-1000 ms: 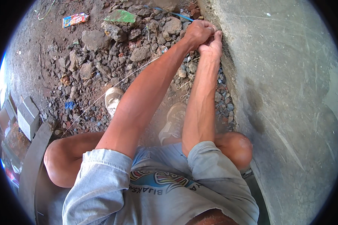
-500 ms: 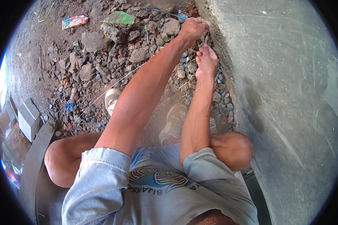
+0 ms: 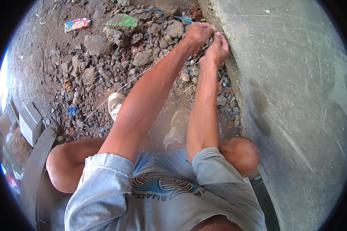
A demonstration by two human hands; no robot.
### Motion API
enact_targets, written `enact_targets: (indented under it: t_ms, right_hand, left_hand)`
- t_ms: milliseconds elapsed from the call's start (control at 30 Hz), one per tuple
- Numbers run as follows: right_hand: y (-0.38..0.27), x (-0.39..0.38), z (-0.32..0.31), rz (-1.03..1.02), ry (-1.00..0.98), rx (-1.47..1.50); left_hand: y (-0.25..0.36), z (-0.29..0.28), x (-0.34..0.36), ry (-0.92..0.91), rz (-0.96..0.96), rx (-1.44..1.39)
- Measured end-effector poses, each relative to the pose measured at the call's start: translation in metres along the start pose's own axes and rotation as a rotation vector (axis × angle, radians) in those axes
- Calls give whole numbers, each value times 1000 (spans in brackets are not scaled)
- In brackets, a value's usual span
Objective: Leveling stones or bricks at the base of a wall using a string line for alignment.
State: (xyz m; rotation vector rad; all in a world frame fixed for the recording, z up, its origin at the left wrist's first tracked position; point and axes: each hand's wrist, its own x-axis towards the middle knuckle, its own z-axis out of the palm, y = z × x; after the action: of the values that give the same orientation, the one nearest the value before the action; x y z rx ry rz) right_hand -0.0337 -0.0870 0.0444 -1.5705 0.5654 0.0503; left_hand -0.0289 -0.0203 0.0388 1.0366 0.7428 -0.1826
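Observation:
Both my arms reach forward to the foot of a concrete wall or slab edge. My left hand [image 3: 199, 34] is closed in a pinch, its fingertips near the concrete. My right hand [image 3: 217, 51] is closed just beside it, thumb and finger raised to the left fingertips. A thin pale string [image 3: 104, 101] runs taut from beside my left knee, passes behind my left forearm and heads toward the hands. The piece between my fingertips is mostly hidden. Loose loops of string [image 3: 189, 92] lie on the gravel left of my right forearm.
Broken stones [image 3: 98, 45] and gravel cover the soil. A green shard [image 3: 122, 20], a colourful wrapper [image 3: 77, 24], a blue scrap [image 3: 73, 111] and a blue strand [image 3: 169, 14] lie there. Smooth concrete [image 3: 293, 96] fills the right; boxes [image 3: 30, 121] stand left.
My right hand has moved forward and slightly right, closing the gap to the left hand, and its fingers have turned. The left hand has barely moved.

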Motion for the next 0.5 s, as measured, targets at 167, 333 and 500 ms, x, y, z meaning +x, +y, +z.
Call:
enact_targets:
  t_ms: [167,333,500]
  right_hand:
    - [-1,-6,14,90,57,159]
    - [-1,2,19,79,61,289]
    - [-5,3,25,192,138,260]
  left_hand:
    - [-4,-2,4,1,-30,-26]
    - [-2,2,3,7,-54,-44]
    - [-9,-5,12,40,-12,-41]
